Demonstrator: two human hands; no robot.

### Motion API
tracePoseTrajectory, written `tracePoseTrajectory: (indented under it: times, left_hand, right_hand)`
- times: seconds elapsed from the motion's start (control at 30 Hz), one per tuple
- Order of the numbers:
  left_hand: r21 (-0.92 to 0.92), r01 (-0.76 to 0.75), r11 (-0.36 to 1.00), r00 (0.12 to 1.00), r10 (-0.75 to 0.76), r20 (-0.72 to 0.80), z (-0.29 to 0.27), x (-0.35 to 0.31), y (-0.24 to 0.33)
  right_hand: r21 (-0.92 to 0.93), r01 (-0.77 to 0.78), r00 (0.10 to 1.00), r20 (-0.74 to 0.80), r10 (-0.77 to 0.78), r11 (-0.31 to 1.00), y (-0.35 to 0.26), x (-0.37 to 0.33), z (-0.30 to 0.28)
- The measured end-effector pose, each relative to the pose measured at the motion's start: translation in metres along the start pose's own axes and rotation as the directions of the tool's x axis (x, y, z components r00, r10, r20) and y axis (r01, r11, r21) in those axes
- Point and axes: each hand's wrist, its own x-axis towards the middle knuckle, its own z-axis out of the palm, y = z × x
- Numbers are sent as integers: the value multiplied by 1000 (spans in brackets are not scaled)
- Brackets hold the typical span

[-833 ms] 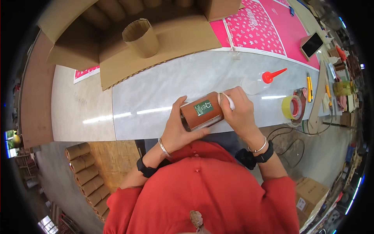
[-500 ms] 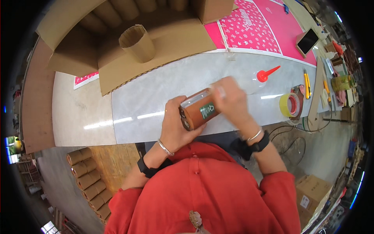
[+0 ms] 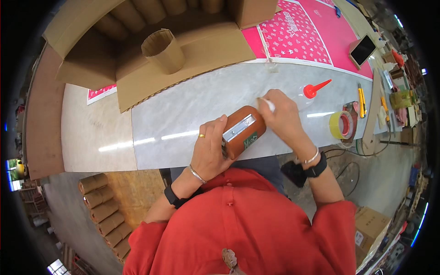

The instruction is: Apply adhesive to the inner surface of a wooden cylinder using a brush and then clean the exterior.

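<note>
My left hand [image 3: 207, 149] is closed round an orange-brown cylinder [image 3: 259, 123], held tilted over the near edge of the table. A silvery metal strip with screws runs along its upper side, and a green label sits below that. Just off the cylinder's right end is my right hand [image 3: 286, 120], its fingers pinched on a small white wad [image 3: 270, 105], perhaps cloth or tissue. Farther right, a clear bottle with a red nozzle [image 3: 316, 89] stands on the pale table [image 3: 174, 119].
An open cardboard box [image 3: 211, 50] holds several brown tubes, with one cardboard tube [image 3: 164, 51] upright on its flap. To the right are tape rolls [image 3: 337, 124], a yellow cutter [image 3: 361, 98] and a phone [image 3: 363, 50]. Wrapped brown rolls [image 3: 103, 208] are stacked at the lower left.
The cylinder has turned in my left hand, bringing the metal strip more into view. My right hand has moved off its end slightly to the right, showing the white wad.
</note>
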Motion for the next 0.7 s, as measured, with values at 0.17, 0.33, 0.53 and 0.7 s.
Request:
tracePoseTrajectory:
  times: [0.17, 0.33, 0.53, 0.7]
  left_hand:
    - [35, -148, 988, 988, 149, -28, -1, 1, -2]
    - [36, -193, 981, 981, 193, 1, -1, 11, 7]
    - [65, -223, 973, 975, 222, 21, -2, 16, 13]
    - [102, -230, 968, 973, 228, 25, -2, 17, 16]
  right_hand:
    - [288, -41, 997, 78, 19, 957, -25, -3, 1]
    - [200, -607, 736, 506, 449, 769, -16, 23, -41]
    - [195, -430, 772, 586, 247, 882, 2, 15, -50]
    - [-7, -313, 712, 660, 239, 950, -4, 36, -52]
